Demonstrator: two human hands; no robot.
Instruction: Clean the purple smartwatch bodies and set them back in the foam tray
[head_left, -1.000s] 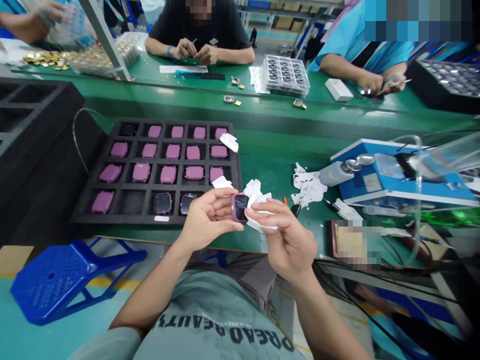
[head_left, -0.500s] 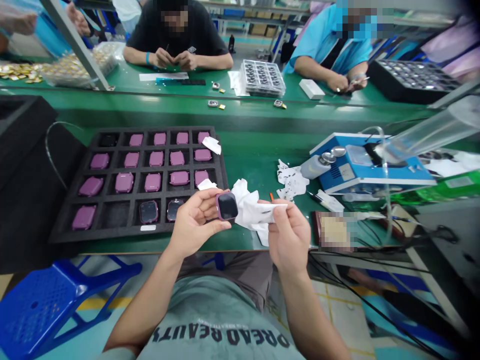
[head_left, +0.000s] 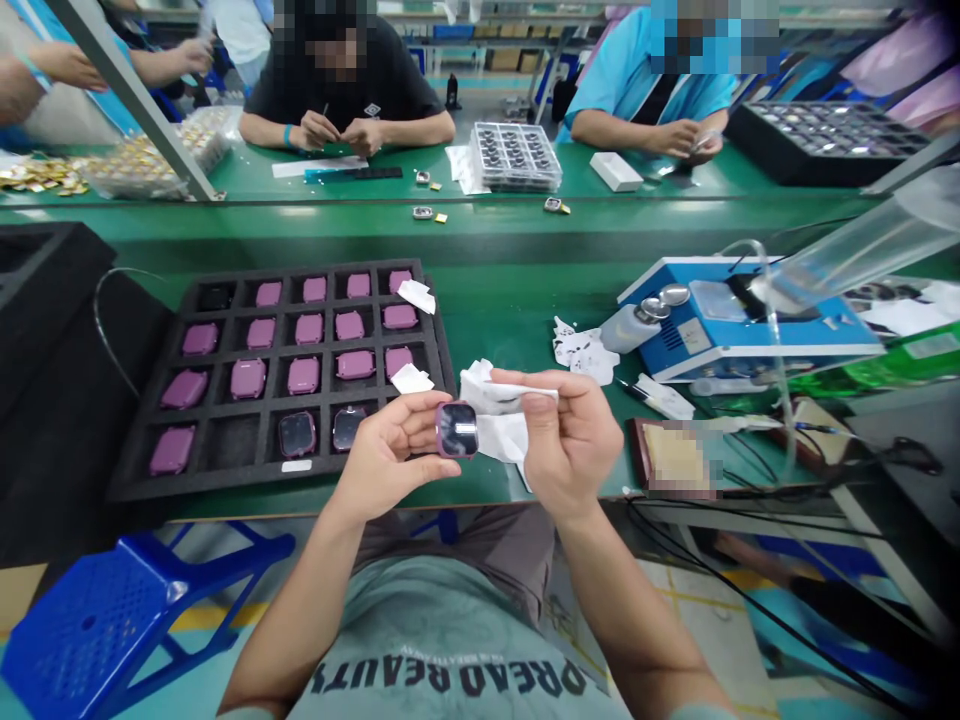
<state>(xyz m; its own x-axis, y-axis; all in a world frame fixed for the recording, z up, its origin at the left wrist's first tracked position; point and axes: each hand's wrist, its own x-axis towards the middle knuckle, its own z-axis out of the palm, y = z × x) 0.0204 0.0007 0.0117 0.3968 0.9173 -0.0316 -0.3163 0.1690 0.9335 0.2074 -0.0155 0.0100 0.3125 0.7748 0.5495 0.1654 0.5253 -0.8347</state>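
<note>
My left hand (head_left: 390, 445) grips a purple smartwatch case (head_left: 457, 430) by its edges, its dark glass face turned up and a bright reflection on it. Pinched between thumb and fingers of my right hand (head_left: 574, 435) is a folded white wipe (head_left: 517, 387), held just right of the watch and apart from it. More crumpled white wipes (head_left: 504, 438) lie on the bench behind the watch. To the left, a black foam tray (head_left: 225, 478) carries purple watch cases in its pockets, most of them back side up. Two near my left hand show dark screens.
On the right stand a blue machine (head_left: 705, 335), a pump bottle (head_left: 626, 325) and a green bottle (head_left: 885, 360). A spotted white cloth (head_left: 581, 350) lies left of them. Cables hang at the right edge. Co-workers sit across the bench near a clear parts box (head_left: 517, 160).
My right hand has shifted slightly left and up with the wipe, its fingers now stretched further along it. The watch has tilted a little and its screen now catches a bright reflection.
</note>
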